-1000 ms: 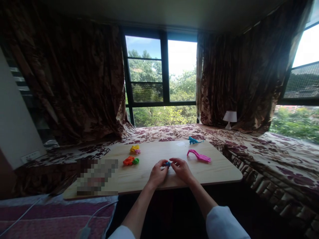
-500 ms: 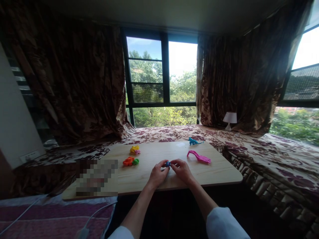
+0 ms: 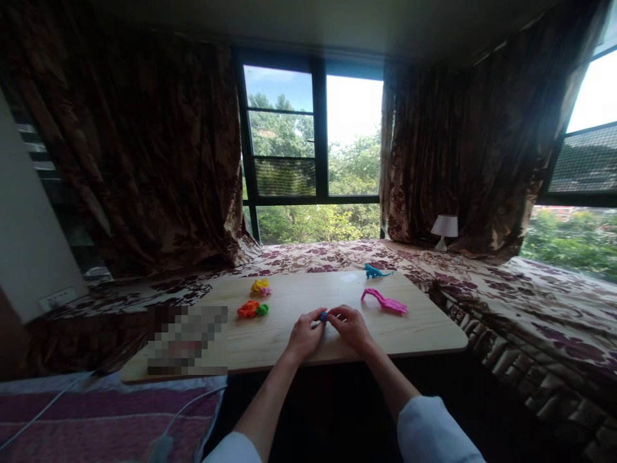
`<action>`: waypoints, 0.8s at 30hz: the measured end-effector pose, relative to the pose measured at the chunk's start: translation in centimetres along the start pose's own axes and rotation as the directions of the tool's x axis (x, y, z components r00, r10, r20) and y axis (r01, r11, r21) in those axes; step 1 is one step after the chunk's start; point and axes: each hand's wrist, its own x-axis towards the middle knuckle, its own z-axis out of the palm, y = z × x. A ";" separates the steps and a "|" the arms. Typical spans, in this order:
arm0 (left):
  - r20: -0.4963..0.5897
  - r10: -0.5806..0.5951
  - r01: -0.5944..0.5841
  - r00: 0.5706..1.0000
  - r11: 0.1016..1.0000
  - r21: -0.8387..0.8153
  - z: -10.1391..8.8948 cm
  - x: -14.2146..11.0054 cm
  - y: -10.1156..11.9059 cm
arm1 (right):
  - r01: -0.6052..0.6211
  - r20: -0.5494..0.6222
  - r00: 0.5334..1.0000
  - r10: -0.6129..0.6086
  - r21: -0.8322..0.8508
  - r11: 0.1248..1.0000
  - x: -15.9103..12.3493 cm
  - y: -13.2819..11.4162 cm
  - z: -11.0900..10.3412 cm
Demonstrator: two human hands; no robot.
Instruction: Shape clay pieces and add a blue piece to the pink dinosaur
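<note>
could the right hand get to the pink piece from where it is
Probably yes: the right hand pinches a small blue piece with the left hand, and only bare table lies between it and the pink piece.

Single head view, looking forward and down over wooden table (image 3: 409,334) toward window (image 3: 313,135); mid-distance.

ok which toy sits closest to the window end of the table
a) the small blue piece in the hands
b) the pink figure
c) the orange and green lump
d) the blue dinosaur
d: the blue dinosaur stands at the table's far edge, beyond the pink figure, the orange and green lump and the small blue piece.
</note>
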 end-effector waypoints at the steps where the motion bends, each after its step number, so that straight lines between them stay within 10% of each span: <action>1: -0.001 0.001 -0.001 1.000 1.000 0.003 0.0 0.0 0.0 | -0.002 0.001 1.000 0.002 0.001 1.000 0.0 0.0 0.0; 24: -0.024 -0.050 0.051 0.998 0.998 0.029 0.0 -0.1 0.5 | -0.071 0.010 0.997 0.071 -0.026 0.997 -0.1 -0.3 -0.2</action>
